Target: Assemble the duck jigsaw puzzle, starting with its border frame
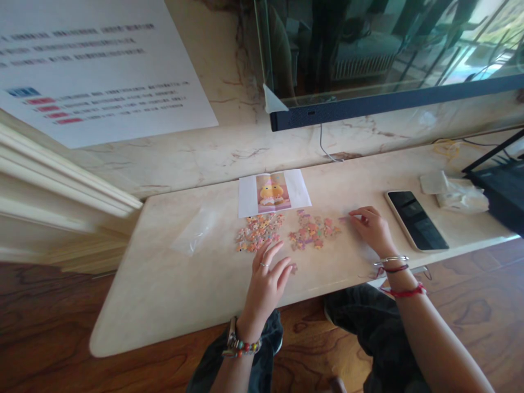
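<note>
Tabletop (164,295), pale and long, runs under a marbled wall (184,161), with wooden floor (49,327) beyond its front edge. By the printed picture (273,194), I find puzzle pieces (260,232) in two clusters, just in front. Nearer me, the left hand (266,278) has its fingers loosely spread; right of the picture, the right hand (371,229) has thumb and finger close together at a small piece (343,219), grip unclear to me. Left of the picture, past a plastic bag (198,229), my room ends at a rounded corner; well right, a phone (416,220) limits it.

Veined pale wall (225,65) behind — glossy screen (347,65) above a long counter (151,289) — brown wood-grain floor (49,311) below.
</note>
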Demonstrator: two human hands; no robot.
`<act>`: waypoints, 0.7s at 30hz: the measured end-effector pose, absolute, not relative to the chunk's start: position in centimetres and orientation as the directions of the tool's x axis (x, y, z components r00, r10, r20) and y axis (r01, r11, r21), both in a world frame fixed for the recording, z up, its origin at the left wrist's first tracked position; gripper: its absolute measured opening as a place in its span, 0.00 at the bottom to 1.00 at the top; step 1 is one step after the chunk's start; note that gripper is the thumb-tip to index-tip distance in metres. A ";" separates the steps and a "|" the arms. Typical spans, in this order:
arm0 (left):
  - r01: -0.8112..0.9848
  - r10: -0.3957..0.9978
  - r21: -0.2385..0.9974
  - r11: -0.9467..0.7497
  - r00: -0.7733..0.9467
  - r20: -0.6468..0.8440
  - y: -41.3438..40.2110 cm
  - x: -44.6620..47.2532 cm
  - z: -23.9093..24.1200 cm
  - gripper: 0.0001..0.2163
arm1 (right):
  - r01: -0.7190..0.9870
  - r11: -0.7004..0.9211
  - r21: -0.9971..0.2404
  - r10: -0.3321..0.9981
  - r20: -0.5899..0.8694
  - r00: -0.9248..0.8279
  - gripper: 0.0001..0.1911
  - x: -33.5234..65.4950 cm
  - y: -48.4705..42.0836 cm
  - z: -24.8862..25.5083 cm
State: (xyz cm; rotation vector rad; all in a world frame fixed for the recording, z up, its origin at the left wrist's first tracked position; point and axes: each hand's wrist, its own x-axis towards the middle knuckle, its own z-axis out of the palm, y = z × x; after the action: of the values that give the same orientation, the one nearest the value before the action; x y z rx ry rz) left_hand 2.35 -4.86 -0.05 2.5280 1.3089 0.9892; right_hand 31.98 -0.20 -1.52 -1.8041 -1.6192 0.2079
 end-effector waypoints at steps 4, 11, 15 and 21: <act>0.686 0.774 0.398 -0.610 0.406 0.486 -4.9 2.2 -0.2 0.05 | 0.785 0.015 -0.620 0.922 0.313 0.230 0.10 31.3 0.0 -1.3; 0.684 0.773 0.402 -0.609 0.399 0.493 -4.8 2.0 -0.4 0.06 | 0.737 0.241 -0.632 0.934 0.357 0.001 0.08 27.8 -0.4 -0.3; 0.679 0.774 0.409 -0.609 0.398 0.492 -4.8 1.9 -0.6 0.06 | 0.719 0.381 -0.581 0.905 0.392 -0.163 0.08 26.0 -0.7 0.2; 0.675 0.771 0.414 -0.611 0.389 0.505 -4.9 1.9 -0.6 0.05 | 0.741 0.447 -0.500 0.877 0.407 -0.255 0.08 25.0 -0.8 -0.3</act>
State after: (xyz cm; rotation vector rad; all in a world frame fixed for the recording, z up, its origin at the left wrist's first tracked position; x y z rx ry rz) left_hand 1.90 -4.87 -0.59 2.4978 1.3089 1.0253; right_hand 25.00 -0.77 -0.25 -1.3499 -2.0564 0.2718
